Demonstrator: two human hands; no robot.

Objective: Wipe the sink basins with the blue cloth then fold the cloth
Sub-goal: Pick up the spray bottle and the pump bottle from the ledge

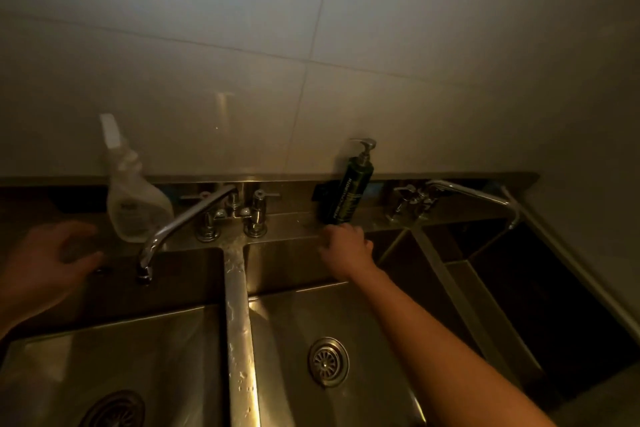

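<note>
While left hand [52, 256] hovers spread, right hand [346, 246] meets the ledge [294, 222] — grip unclear.

The pump bottle [348, 194] was dark green-black with pale green lettering; the spray bottle [136, 204] was translucent white. The sink basins [374, 340] were silver-grey, the drain strainer [328, 361] radially slotted, the wall tiles [415, 80] pale grey.

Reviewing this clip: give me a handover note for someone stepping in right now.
Left hand: open, holds nothing, beside the spray bottle.
Right hand: on the back ledge under the pump bottle, fingers curled; too dim to tell what it holds.
Blue cloth: not clearly in view.
Done: unclear.
Left: wipe the sink basins, fold the cloth.
</note>
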